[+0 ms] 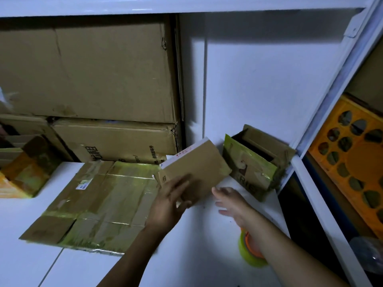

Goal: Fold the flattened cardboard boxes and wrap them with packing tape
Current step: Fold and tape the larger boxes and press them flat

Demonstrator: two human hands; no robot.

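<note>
While big cartons (89, 69) stack at the back, a flattened, taped cardboard sheet (97, 204) lies on the white table (31, 255). An open box (248, 168) stands at right, its inside too dark to read. The left hand (167, 201) grips a small box (196, 168) above the table, fingers curled round its lower edge; the right hand (230, 201), fingers spread, holds nothing. Its forearm half hides a tape roll (246, 257).

Left grip (172, 196) clasps box (196, 162), right grip (229, 200) apparently splayed.
</note>
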